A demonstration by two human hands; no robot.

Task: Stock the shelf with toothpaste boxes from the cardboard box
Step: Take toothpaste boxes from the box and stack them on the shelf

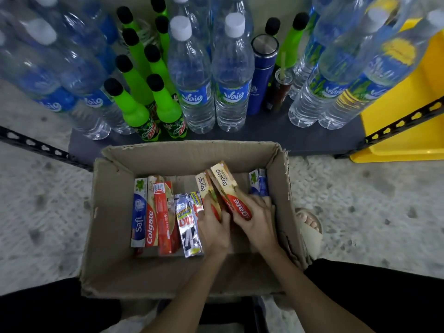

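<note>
An open cardboard box (113,212) stands on the floor in front of the low shelf (300,138). Inside it lie several toothpaste boxes: a blue Safi box (138,212), a red Colgate box (151,219), a red box (164,217) and silver Zact boxes (188,227). My left hand (213,229) grips a beige and red Colgate box (207,191). My right hand (258,219) grips a second beige and red Colgate box (228,188), tilted up out of the row. A blue box (259,182) leans in the far right corner.
The shelf holds water bottles (192,75), green soda bottles (133,109), a blue flask (262,70) and a dark can (278,92). A yellow bin (408,131) sits at the right. A sandalled foot (310,222) rests beside the box on the speckled floor.
</note>
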